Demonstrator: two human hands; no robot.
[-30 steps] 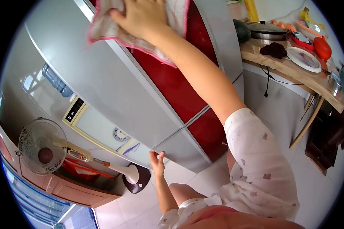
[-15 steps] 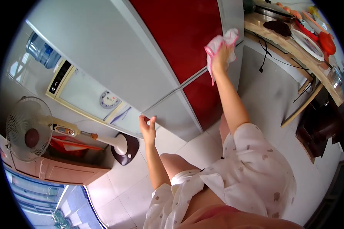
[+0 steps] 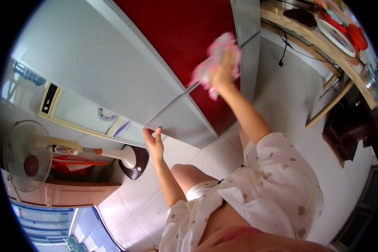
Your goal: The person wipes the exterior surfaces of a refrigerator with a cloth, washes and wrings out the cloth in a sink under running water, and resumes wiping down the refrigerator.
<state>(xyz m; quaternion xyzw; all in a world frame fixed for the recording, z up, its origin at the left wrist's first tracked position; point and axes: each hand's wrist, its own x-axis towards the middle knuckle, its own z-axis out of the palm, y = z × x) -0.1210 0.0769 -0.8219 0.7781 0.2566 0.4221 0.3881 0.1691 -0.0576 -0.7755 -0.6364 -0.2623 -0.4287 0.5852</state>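
Observation:
A tall refrigerator has a grey side (image 3: 101, 63) and red front panels (image 3: 180, 33). My right hand (image 3: 223, 71) presses a white cloth with pink edging (image 3: 216, 56) against the red front, near the gap between the upper and lower panels. The cloth and fingers are slightly blurred. Lower on the left, my left hand (image 3: 154, 140) touches the rear edge of the refrigerator's side. Its thumb stands apart from the curled fingers, and I see nothing held in it.
A standing fan (image 3: 29, 157) and a low brown cabinet (image 3: 77, 195) are at the left. On the right, a wooden table (image 3: 344, 59) bears a white plate (image 3: 336, 37), with a black cable (image 3: 286, 44) hanging below. Dark brown furniture (image 3: 353, 130) stands beneath.
My right hand and the cloth have moved left across the red front, toward its edge with the grey side. The whole view has shifted slightly. My left hand stays at the rear edge.

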